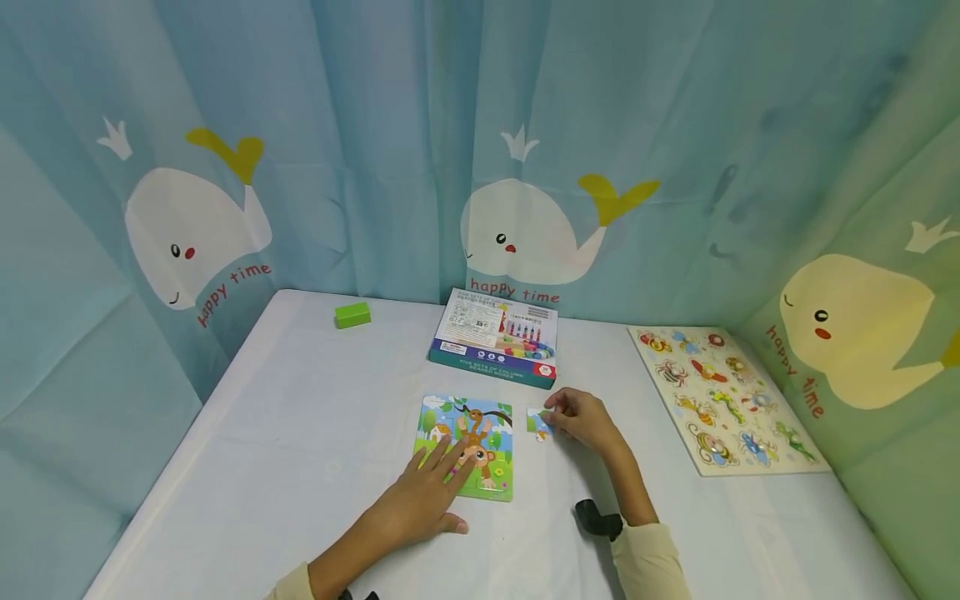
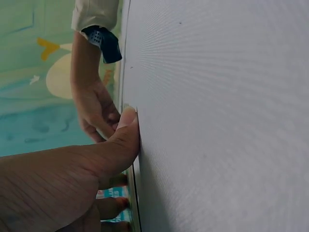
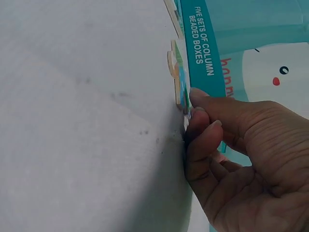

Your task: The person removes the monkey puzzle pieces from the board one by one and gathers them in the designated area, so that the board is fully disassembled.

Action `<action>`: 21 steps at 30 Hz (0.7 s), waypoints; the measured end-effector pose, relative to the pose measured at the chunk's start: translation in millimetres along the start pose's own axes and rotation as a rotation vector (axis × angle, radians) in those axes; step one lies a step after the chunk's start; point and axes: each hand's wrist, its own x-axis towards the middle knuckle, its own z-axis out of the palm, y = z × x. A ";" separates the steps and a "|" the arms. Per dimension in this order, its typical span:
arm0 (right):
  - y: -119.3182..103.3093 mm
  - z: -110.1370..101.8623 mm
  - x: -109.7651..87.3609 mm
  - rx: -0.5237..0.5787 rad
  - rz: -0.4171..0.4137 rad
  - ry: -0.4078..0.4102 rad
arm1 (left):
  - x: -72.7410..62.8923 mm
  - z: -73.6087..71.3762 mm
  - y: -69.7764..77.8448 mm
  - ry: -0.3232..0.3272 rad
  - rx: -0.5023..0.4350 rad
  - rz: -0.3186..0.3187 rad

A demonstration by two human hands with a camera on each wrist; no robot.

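Observation:
A square jigsaw puzzle [image 1: 492, 483] with a monkey picture lies on the table, low in the middle of the head view. My left hand [image 1: 423, 504] rests on its lower left part with straight, spread fingers, covering some of the picture. Just right of the puzzle, my right hand [image 1: 588, 421] pinches a loose puzzle piece [image 1: 533, 420] by its right edge between thumb and fingertips. In the right wrist view the puzzle piece [image 3: 179, 82] shows its thin wooden edge, low over the white cloth, with the thumb [image 3: 205, 99] against its near end.
Behind the puzzle lies a bead-set box [image 1: 491, 337]. A green block [image 1: 352, 315] sits at the back left. On the right is a wooden board [image 1: 720, 400] with insect pictures. Whale-printed curtains [image 1: 375, 167] enclose the white-covered table [image 1: 300, 417].

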 end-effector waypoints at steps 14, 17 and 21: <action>-27.6 10.6 11.3 0.047 -0.131 0.070 | 1.7 -1.5 -2.0 0.007 0.032 0.020; -39.8 19.4 15.7 0.066 -0.203 0.009 | 1.3 -2.8 -2.4 0.004 0.021 0.018; -53.0 34.5 21.8 0.037 -0.300 -0.075 | 1.1 -4.4 -5.0 -0.013 0.022 0.025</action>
